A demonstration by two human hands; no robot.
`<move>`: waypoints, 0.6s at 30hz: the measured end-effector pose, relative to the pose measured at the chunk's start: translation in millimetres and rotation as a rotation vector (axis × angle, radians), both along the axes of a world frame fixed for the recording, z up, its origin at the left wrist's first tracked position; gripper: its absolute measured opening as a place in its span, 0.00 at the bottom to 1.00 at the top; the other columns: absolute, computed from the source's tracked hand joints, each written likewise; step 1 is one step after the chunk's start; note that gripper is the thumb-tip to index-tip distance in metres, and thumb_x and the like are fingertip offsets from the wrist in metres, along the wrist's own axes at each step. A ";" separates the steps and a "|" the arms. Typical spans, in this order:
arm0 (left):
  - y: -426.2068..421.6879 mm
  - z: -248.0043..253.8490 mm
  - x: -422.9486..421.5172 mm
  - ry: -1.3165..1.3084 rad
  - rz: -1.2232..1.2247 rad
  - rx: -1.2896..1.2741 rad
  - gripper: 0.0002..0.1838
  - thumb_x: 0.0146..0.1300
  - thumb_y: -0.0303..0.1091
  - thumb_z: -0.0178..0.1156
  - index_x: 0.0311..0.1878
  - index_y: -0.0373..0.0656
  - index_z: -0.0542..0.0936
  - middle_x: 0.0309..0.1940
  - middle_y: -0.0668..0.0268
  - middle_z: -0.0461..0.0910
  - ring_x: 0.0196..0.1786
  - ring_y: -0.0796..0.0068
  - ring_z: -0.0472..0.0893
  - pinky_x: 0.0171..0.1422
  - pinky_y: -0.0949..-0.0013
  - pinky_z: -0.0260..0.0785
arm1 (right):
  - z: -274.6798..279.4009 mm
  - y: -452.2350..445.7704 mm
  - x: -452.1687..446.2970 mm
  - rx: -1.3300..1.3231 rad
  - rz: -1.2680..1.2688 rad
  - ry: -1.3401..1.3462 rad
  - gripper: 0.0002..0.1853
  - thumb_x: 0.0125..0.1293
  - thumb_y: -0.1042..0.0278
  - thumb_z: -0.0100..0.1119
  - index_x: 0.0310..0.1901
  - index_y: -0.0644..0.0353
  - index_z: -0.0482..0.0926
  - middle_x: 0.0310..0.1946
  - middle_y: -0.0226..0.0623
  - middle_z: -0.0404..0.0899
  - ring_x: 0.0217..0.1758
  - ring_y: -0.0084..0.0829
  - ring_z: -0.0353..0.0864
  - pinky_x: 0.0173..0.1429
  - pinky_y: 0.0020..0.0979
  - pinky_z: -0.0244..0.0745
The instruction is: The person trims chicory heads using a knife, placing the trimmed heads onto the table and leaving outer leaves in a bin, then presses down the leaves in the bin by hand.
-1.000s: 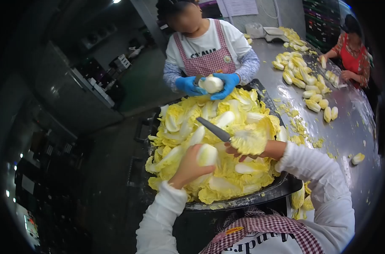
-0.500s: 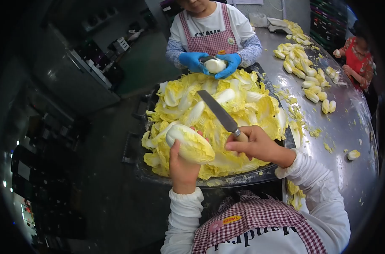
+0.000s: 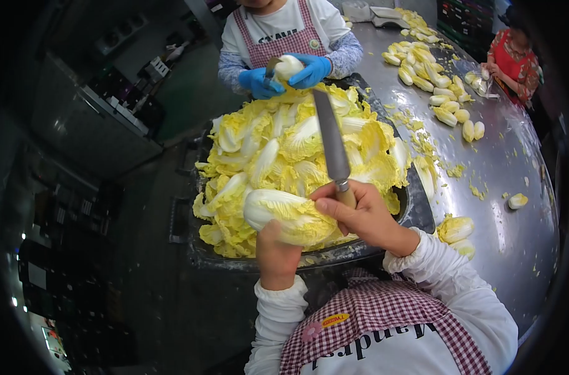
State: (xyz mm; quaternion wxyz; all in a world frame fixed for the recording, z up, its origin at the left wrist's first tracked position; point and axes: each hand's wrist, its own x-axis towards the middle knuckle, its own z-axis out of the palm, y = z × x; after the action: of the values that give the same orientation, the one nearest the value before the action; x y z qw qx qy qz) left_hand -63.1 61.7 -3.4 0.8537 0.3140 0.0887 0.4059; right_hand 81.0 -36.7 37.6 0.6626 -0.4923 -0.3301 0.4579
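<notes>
A napa cabbage (image 3: 287,215), white at its base and yellow toward the leaf tips, rests in my left hand (image 3: 277,253), whose fingers wrap beneath it. My right hand (image 3: 362,215) grips a knife (image 3: 331,134) by its pale handle, the broad blade pointing up and away from me. The thumb and finger of that hand also touch the leafy end of the cabbage. Below both hands, a black tub (image 3: 416,209) is heaped with loose yellow cabbage leaves (image 3: 278,147).
Across the tub, a co-worker in blue gloves (image 3: 309,70) holds another cabbage and a blade. On the right, a metal table (image 3: 503,219) bears trimmed cabbage hearts (image 3: 422,65) and leaf scraps. Another person in a red apron (image 3: 509,62) stands at its far side.
My right hand has come to the cabbage's leafy end, and the knife has swung more upright. The cabbage lies more level, with a leaf loosened. The view has shifted right.
</notes>
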 end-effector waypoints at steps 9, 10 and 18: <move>-3.7 13.2 8.7 0.123 0.043 0.181 0.38 0.57 0.37 0.64 0.68 0.37 0.59 0.61 0.57 0.68 0.64 0.62 0.69 0.71 0.58 0.59 | -3.7 -8.5 8.2 0.148 -0.096 -0.556 0.19 0.58 0.60 0.69 0.45 0.66 0.80 0.33 0.42 0.81 0.33 0.27 0.79 0.40 0.27 0.73; -4.4 15.6 8.6 0.137 0.038 0.198 0.39 0.57 0.37 0.64 0.68 0.36 0.59 0.61 0.57 0.68 0.64 0.62 0.69 0.70 0.58 0.59 | -0.6 -10.6 9.3 0.109 -0.090 -0.556 0.18 0.59 0.60 0.68 0.44 0.66 0.80 0.31 0.41 0.81 0.32 0.26 0.79 0.38 0.27 0.73; 0.2 15.9 1.2 0.197 0.038 0.297 0.41 0.53 0.35 0.66 0.67 0.32 0.59 0.61 0.55 0.68 0.63 0.61 0.70 0.69 0.59 0.61 | -0.9 -15.8 16.8 0.120 -0.115 -0.620 0.14 0.59 0.62 0.66 0.38 0.64 0.80 0.24 0.41 0.78 0.25 0.29 0.77 0.31 0.28 0.71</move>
State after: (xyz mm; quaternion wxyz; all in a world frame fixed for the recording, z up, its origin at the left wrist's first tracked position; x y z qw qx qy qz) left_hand -61.9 61.9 12.5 0.7772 0.4734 0.1168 0.3978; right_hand 97.8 -52.4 36.7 0.5830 -0.5861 -0.5146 0.2275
